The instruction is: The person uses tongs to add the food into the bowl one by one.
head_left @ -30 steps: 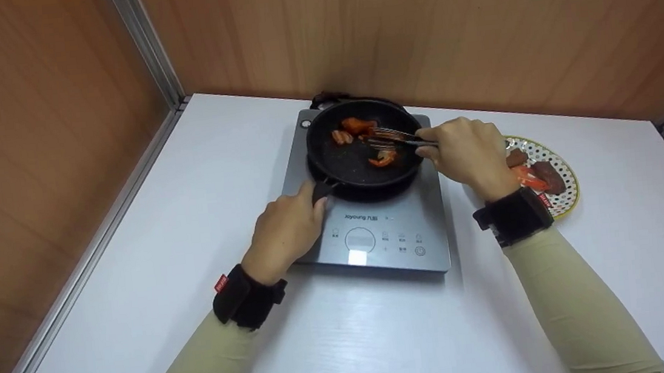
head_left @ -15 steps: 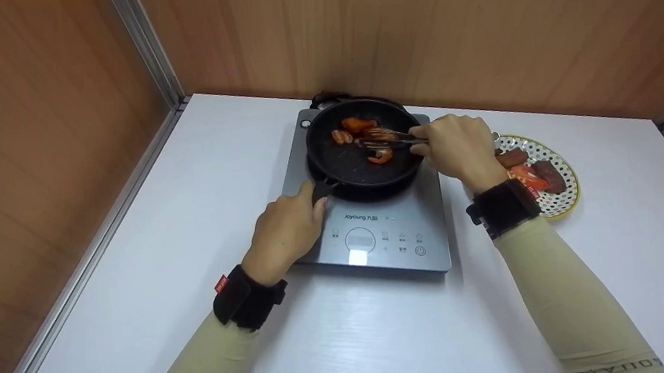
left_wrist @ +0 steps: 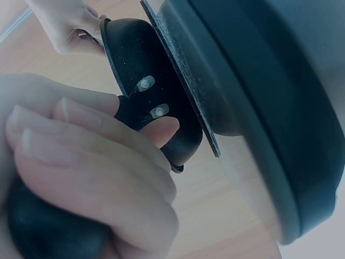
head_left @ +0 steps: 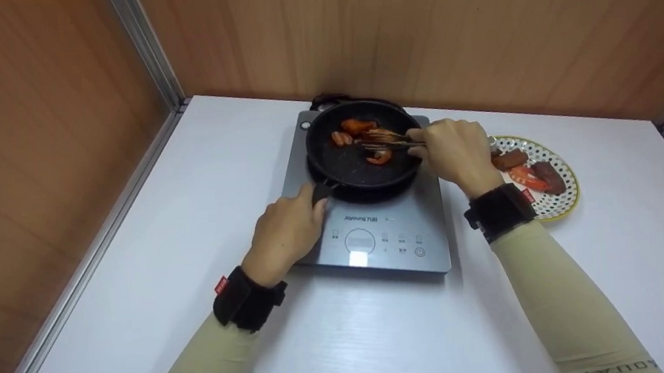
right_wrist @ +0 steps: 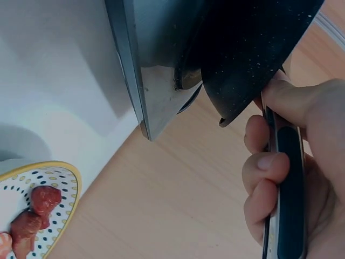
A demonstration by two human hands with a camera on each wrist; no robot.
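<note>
My left hand (head_left: 284, 230) grips the black handle (left_wrist: 56, 229) of a small frying pan (head_left: 361, 174), which stands on an induction cooker (head_left: 391, 263). My right hand (head_left: 456, 150) holds metal tongs (head_left: 385, 134) with fork-like ends, reaching in over the pan's right rim. In the right wrist view my fingers wrap the tongs' dark handle (right_wrist: 290, 194). A reddish-brown drumstick (head_left: 356, 125) lies at the back of the pan, with a scored sausage piece (head_left: 341, 139) in front of it. Just below the tongs' ends is an orange shrimp (head_left: 380, 157). The tongs partly cover other food.
Right of the cooker, a dotted plate (head_left: 565, 203) with a yellow rim holds brown meat pieces (head_left: 548, 178) and a red-orange piece (head_left: 527, 178). A wood-grain panel (head_left: 414, 32) rises close behind the pan. Another panel (head_left: 48, 147) borders the white table (head_left: 347, 343) on the left.
My right hand has moved slightly left with the tongs, whose ends have come deeper into the pan. The shrimp has shifted a little left. My left hand stays on the pan handle.
</note>
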